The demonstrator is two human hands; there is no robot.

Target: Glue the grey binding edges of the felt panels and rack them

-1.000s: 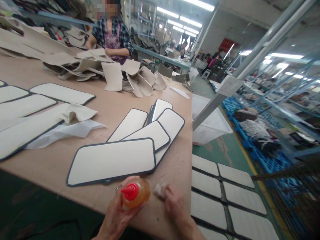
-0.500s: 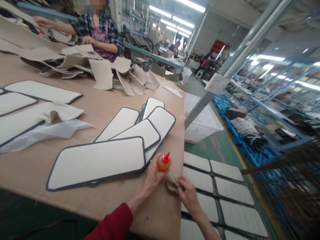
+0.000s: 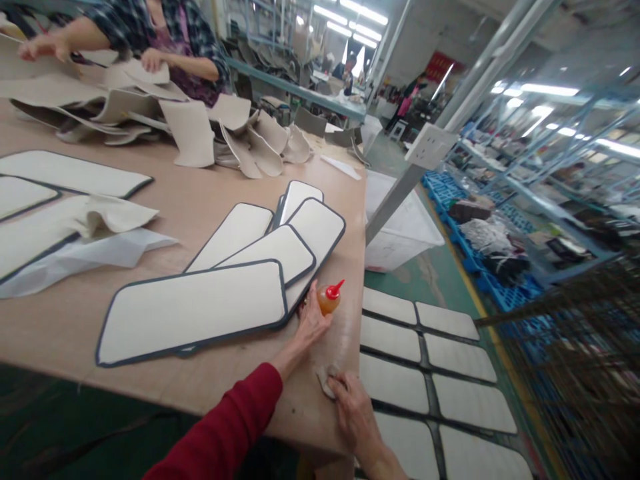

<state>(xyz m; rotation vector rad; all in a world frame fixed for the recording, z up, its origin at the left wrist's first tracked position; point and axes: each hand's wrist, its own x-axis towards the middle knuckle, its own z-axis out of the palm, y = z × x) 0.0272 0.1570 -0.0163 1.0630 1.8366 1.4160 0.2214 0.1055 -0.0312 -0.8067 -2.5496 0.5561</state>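
My left hand [image 3: 311,320], in a red sleeve, grips a small amber bottle [image 3: 329,299] with a red nozzle cap, standing on the wooden table [image 3: 320,413] near its right edge. My right hand [image 3: 353,407] presses a small beige rag [image 3: 325,380] against the tabletop close to the front right corner. Just left of the bottle lies a fan of white panels with dark piping [image 3: 200,310], the nearest one lying crosswise.
More white panels [image 3: 65,172] and loose fabric [image 3: 107,217] lie at the left. A person in a plaid shirt [image 3: 150,40] handles beige cut pieces [image 3: 190,133] across the table. White panels [image 3: 430,383] cover the floor at right, beside a white bin [image 3: 400,230] and a slanted metal post [image 3: 450,120].
My left hand carried the bottle away from me and set it on the table by the panels. My right hand with the rag came down onto the table's near right corner.
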